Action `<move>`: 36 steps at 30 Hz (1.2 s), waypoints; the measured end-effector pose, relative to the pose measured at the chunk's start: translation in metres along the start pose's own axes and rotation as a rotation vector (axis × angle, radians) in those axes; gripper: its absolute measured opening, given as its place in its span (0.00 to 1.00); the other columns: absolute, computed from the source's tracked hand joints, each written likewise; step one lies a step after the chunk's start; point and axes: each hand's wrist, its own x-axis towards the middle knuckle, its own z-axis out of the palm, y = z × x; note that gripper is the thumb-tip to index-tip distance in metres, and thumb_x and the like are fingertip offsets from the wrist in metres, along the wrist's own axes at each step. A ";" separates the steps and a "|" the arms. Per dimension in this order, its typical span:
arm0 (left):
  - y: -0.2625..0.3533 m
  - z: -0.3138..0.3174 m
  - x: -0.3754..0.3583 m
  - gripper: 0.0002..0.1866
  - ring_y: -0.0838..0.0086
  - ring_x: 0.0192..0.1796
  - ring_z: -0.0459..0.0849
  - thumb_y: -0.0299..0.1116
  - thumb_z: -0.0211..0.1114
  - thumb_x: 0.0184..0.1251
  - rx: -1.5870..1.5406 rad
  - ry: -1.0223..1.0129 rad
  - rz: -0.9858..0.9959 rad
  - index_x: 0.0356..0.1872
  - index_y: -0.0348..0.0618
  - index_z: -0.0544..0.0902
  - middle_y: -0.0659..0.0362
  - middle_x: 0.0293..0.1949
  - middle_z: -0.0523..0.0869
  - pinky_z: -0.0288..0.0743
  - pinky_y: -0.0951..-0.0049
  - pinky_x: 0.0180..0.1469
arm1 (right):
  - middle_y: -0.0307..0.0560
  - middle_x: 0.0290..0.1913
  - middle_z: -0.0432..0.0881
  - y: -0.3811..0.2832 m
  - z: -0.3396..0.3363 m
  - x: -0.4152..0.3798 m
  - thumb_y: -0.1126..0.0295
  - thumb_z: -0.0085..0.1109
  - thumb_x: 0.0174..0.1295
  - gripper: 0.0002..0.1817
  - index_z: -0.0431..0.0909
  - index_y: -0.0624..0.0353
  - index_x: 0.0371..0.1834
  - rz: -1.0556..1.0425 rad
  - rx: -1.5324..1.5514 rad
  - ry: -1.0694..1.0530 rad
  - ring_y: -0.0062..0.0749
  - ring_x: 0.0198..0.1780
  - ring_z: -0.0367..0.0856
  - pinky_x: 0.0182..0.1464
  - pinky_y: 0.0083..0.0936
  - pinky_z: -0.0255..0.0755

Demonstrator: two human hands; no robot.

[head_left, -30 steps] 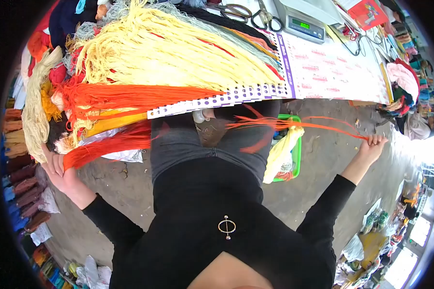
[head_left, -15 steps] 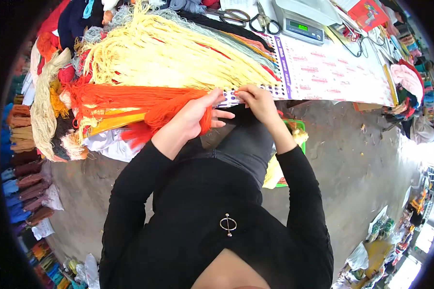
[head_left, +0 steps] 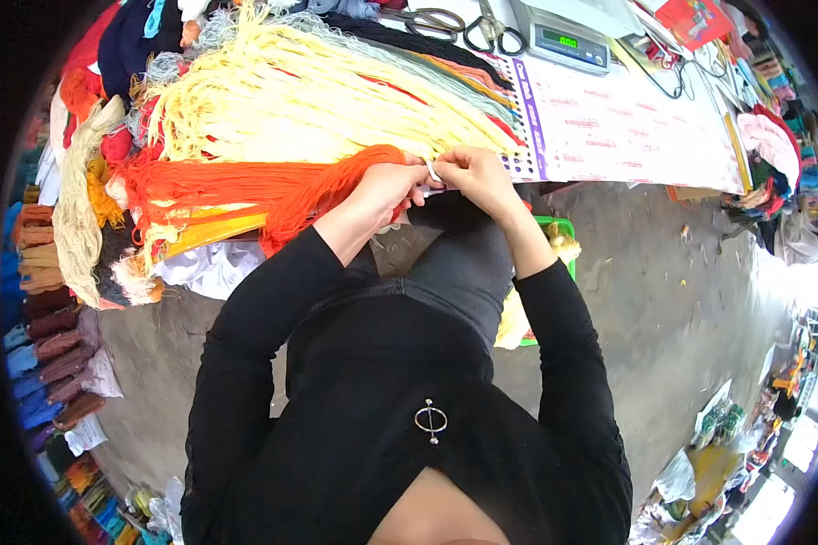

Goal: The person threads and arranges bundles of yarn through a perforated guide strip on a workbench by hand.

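Observation:
Both of my hands meet at the front edge of the table. My left hand (head_left: 389,187) has its fingers drawn together, with a thick hank of orange-red yarn (head_left: 291,193) running to it and bunched against the hand. My right hand (head_left: 478,182) pinches a small white piece (head_left: 433,172) between thumb and fingers, close to the left fingertips. Just beside the right hand lies a punched card (head_left: 521,164) with rows of holes and a purple stripe. Behind the hands, a large spread of pale yellow yarn (head_left: 309,104) fans out toward the card.
Scissors (head_left: 495,34), a second dark pair (head_left: 434,24) and a digital scale (head_left: 568,47) stand at the back. Printed paper (head_left: 636,136) covers the table's right side. Beige yarn (head_left: 89,204) hangs at the left edge. A green basket (head_left: 570,238) sits on the floor beside my leg.
My left hand has turned over and closed its spread fingers, moving in against my right fingertips. The orange-red yarn has shifted up with it, and a white piece now shows between the hands.

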 end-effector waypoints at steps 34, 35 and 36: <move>-0.013 -0.260 -0.131 0.23 0.85 0.29 0.74 0.49 0.47 0.73 -0.292 1.062 0.226 0.59 0.47 0.74 0.63 0.49 0.79 0.66 0.84 0.27 | 0.35 0.23 0.77 -0.028 0.013 -0.027 0.58 0.63 0.54 0.15 0.77 0.54 0.39 -0.035 -0.301 0.100 0.23 0.26 0.77 0.31 0.21 0.69; -0.022 -0.239 -0.136 0.24 0.85 0.29 0.73 0.51 0.46 0.73 -0.252 0.872 0.387 0.59 0.48 0.74 0.64 0.47 0.79 0.65 0.85 0.27 | 0.35 0.23 0.77 -0.026 0.019 -0.033 0.58 0.63 0.54 0.15 0.77 0.54 0.39 -0.028 -0.300 0.107 0.23 0.26 0.77 0.31 0.21 0.69; -0.022 -0.193 -0.141 0.24 0.86 0.30 0.73 0.53 0.45 0.73 -0.219 0.679 0.538 0.59 0.49 0.74 0.64 0.45 0.79 0.64 0.86 0.27 | 0.37 0.23 0.77 -0.025 0.026 -0.040 0.62 0.62 0.55 0.12 0.78 0.56 0.38 -0.092 -0.156 0.229 0.22 0.27 0.77 0.32 0.20 0.70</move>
